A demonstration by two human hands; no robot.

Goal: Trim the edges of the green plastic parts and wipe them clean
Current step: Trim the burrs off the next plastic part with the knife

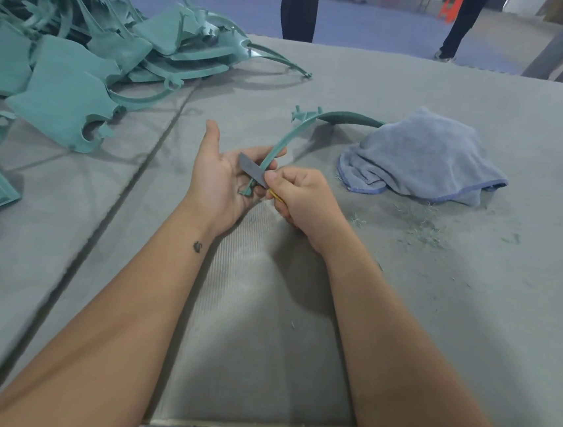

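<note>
A long curved green plastic strip [295, 130] arcs from my left palm up and to the right, its far end near the grey-blue towel [426, 155]. My left hand [223, 176] lies palm up and its fingers curl round the strip's lower end. My right hand [303, 200] grips a knife with a yellow handle; its grey blade [251, 171] lies across the strip over my left palm. A large pile of green plastic parts [82, 56] fills the table's left and far-left side.
The grey felt-covered table [471, 300] has a seam running diagonally on the left. Green shavings [420, 223] are scattered in front of the towel. People's legs and orange stools stand beyond the far edge.
</note>
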